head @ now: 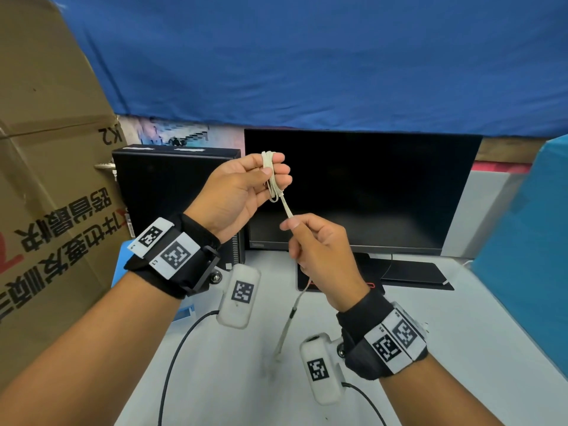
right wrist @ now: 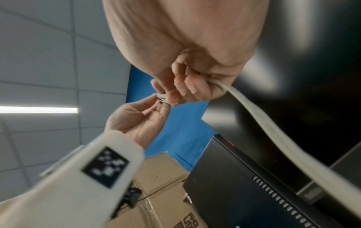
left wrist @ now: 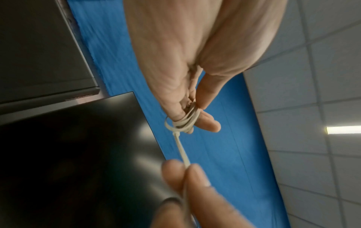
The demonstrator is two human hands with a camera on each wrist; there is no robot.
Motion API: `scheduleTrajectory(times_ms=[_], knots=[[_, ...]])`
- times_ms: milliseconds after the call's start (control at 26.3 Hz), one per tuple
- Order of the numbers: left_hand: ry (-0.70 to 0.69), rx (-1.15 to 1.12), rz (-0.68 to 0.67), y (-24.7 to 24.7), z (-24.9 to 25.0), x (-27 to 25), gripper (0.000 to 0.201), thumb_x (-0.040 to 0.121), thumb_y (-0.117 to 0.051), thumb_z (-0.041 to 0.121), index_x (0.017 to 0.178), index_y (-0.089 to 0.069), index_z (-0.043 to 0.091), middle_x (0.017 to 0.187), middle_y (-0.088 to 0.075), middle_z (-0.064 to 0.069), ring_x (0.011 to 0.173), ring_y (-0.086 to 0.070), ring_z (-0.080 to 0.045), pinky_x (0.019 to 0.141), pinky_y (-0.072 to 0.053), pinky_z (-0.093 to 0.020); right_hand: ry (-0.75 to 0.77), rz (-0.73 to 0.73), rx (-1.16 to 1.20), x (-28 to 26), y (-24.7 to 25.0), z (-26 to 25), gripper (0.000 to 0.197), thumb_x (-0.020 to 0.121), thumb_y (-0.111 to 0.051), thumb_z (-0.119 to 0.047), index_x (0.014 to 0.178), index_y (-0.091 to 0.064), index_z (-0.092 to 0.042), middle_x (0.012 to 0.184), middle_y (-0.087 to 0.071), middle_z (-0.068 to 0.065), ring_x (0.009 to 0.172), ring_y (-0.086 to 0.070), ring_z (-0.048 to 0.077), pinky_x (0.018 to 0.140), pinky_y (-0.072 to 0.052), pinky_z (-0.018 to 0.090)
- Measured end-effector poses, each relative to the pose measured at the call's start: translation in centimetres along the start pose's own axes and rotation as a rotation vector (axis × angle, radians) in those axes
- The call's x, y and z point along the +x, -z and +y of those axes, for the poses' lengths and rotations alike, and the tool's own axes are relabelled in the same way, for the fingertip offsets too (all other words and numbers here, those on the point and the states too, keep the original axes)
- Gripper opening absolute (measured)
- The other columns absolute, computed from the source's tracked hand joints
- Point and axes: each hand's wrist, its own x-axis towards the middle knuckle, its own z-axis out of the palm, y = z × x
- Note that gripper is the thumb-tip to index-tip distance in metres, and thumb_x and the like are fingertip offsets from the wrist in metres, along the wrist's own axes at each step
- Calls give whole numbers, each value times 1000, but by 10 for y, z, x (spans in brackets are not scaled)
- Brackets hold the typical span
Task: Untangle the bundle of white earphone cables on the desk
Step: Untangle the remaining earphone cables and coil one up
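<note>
The head view looks forward and down from above and behind both grips, taking in the desk (head: 430, 348) below them and the monitor (head: 362, 192) beyond them. The left wrist view sits very close under the left hand (left wrist: 187, 64), facing up along its palm toward the ceiling, with the right hand's fingertips (left wrist: 195, 174) just past its grip. The right wrist view does the same beneath the right hand (right wrist: 191, 46). All three share the cable (head: 286, 207) stretched between the grips and the monitor behind.
</note>
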Motion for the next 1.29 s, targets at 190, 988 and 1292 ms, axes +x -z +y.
scheduleTrajectory(times_ms=[190,988,1292], knots=[[-50,-78,98,0,-8,1,25,104,-37,8,111,-60,3,95,-73,-7,91,-72,-16,88,-56,-28,-2,-197,-157,-17,-2,-10,25,103,-48,-20,93,-69,-11,58,-55,2,46,-40,6,50,-35,19],[-89,51,63,3,-20,-20,31,106,-34,15,102,-64,5,81,-67,-2,73,-63,-12,76,-54,-24,8,-236,-325,-17,6,21,23,102,-51,-26,100,-73,-19,61,-56,-3,49,-43,4,52,-41,24],[-233,637,-57,6,-52,-34,31,101,-39,25,89,-62,9,78,-63,-1,71,-59,-15,67,-50,-31,169,-393,-349,-28,12,-45,26,102,-50,-18,92,-65,-1,57,-51,-10,51,-43,7,54,-38,24]])
